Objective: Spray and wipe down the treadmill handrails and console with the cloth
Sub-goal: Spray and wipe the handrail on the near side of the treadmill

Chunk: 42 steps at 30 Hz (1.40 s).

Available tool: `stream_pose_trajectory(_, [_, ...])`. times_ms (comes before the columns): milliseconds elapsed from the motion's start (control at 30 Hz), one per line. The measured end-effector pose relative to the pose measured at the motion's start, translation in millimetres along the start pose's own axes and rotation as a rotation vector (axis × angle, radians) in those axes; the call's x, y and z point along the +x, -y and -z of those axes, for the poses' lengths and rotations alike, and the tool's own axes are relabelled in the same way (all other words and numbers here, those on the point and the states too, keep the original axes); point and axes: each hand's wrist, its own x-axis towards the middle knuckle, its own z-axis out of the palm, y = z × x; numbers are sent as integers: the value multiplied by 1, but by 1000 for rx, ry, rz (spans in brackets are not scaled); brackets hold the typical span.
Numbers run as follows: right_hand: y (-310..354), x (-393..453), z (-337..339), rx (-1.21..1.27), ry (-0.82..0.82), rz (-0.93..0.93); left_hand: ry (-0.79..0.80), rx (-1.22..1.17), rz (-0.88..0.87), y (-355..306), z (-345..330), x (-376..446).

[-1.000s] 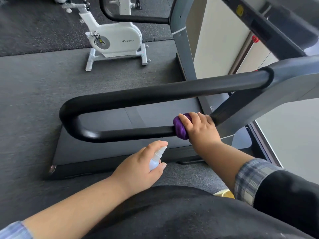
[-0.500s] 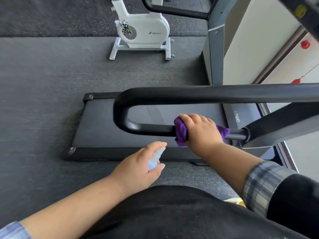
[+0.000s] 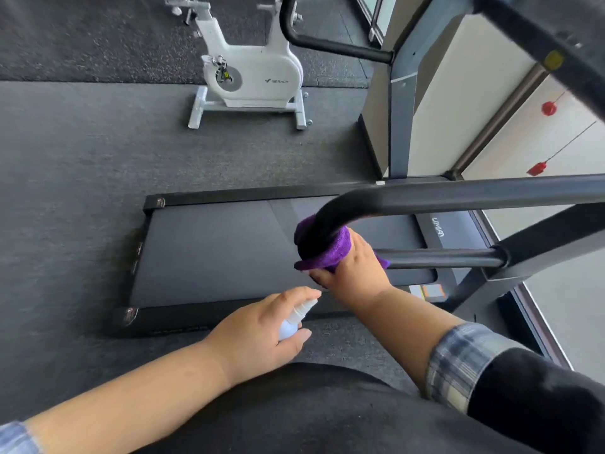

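While the right hand (image 3: 348, 268) is wrapped round the U-bend of the black handrail (image 3: 458, 193), a purple cloth (image 3: 330, 250) is gripped between palm and rail, covering the curve where the upper bar turns back into the lower bar. Cloth edges are seen poking out to the left of the fist and a small corner to its right. The left hand (image 3: 258, 332) is held lower and nearer the body, fingers curled round a small pale spray bottle (image 3: 296, 319), forefinger lying over the white nozzle, which is aimed toward the cloth hand but stays apart from it. Below lies the treadmill belt (image 3: 222, 247); a white exercise bike (image 3: 248, 77) stands well beyond on the dark floor. The console is not clearly shown.

For this step to be done well, the cloth should be kept fully wrapped so the inside of the bend is reached, not only the outer face. Firm, even pressure is advised as the curve is followed onto the upper bar. Loose cloth ends are best tucked in. Spray is judged better applied ahead of the cloth, lightly, so drips onto the belt are avoided
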Motion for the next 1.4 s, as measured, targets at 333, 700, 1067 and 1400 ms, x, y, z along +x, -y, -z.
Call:
stream_pose_trajectory(333, [-25, -14, 22, -259, 135, 51, 56, -1, -66, 4, -4, 17])
stream_pose_trajectory(700, [-130, -47, 88, -246, -13, -229, 99, 12, -87, -20, -25, 41])
stream_pose_trajectory(1067, [-211, -68, 123, -297, -169, -285, 47, -1, 28, -70, -64, 75])
stream_pose_trajectory(1400, [-187, -56, 106, -218, 61, 109, -1, 31, 82, -137, -107, 120])
